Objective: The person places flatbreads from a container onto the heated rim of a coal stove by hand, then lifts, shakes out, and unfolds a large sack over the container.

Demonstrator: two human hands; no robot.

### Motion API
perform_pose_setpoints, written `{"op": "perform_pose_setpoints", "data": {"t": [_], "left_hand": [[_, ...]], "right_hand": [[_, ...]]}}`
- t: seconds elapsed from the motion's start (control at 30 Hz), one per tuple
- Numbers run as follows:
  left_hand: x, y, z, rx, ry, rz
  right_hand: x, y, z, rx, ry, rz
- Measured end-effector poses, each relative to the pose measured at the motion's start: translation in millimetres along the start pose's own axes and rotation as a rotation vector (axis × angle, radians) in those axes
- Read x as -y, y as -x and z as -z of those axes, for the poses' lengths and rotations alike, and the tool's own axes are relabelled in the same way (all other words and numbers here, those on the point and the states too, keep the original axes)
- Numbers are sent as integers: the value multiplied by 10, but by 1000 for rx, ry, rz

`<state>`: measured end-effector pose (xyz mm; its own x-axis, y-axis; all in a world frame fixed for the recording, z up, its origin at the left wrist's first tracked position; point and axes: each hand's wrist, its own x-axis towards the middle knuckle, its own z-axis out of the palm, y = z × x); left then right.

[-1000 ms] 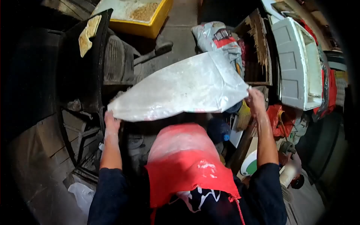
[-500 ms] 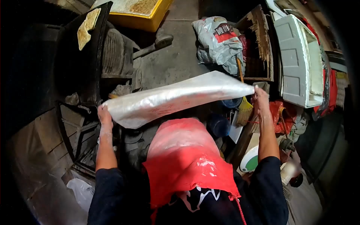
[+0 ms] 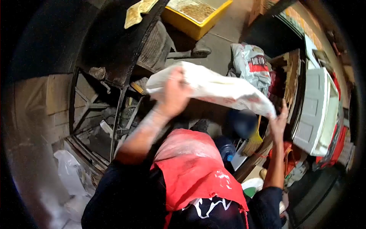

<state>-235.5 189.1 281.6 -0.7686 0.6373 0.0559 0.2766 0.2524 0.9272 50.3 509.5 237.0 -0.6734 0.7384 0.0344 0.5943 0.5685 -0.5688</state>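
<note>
A white plastic sack (image 3: 225, 86) with faint red print hangs bunched lengthwise in front of the red apron (image 3: 198, 164). My left hand (image 3: 176, 91) is closed on its left part, slightly blurred, with the sack's end sticking out beyond it. At the lower right end of the sack, my right hand (image 3: 279, 118) grips the narrow tip, with one finger pointing up. Whitish powder covers my left forearm and the upper part of the apron.
A yellow bin (image 3: 198, 28) stands at the top, a grey printed bag (image 3: 251, 65) right of it. Flatbread (image 3: 137, 13) lies on the black surface at upper left. A white foam box (image 3: 314, 110), blue bottle (image 3: 225, 148) and yellow broom (image 3: 253, 143) are at right.
The sack has gone from stretched wide to bunched and sloping down to the right. My left hand has moved up and inward, my right hand lower. The view has turned left.
</note>
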Motion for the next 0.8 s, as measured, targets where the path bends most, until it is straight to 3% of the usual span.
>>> {"op": "perform_pose_setpoints", "data": {"t": [0.1, 0.17, 0.2, 0.23, 0.37, 0.47, 0.57, 0.63, 0.7, 0.73, 0.77, 0.8], "left_hand": [[-348, 191, -857, 40, 347, 89], [-573, 266, -1078, 227, 140, 37], [-599, 287, -1178, 185, 196, -62], [-599, 290, -1231, 141, 249, -162], [-450, 245, -626, -72, -196, -561], [122, 292, -42, -180, -622, -563], [358, 173, 459, -291, -679, -425], [402, -62, 659, -85, -428, -345], [719, -244, 613, -17, -144, -155], [926, -353, 555, -39, 159, -16], [1002, -390, 550, -45, 158, -21], [1067, -421, 532, -123, 316, 146]], "right_hand": [[1196, 153, -184, 91, -65, 417], [1422, 251, -252, 179, -211, 494], [1465, 290, -308, 226, -533, 262], [1440, 234, -289, 226, -578, 280], [1364, 110, -204, 116, -979, -5], [1421, -127, 32, 209, -755, 167], [1468, -222, 85, 119, -874, 71], [1349, -322, 148, 202, -926, 16], [1484, -349, 199, 244, -997, 18], [1467, -368, 192, 251, -971, 35], [1413, -393, 217, 256, -944, 51], [1339, -406, 314, 353, -952, 4]]}}
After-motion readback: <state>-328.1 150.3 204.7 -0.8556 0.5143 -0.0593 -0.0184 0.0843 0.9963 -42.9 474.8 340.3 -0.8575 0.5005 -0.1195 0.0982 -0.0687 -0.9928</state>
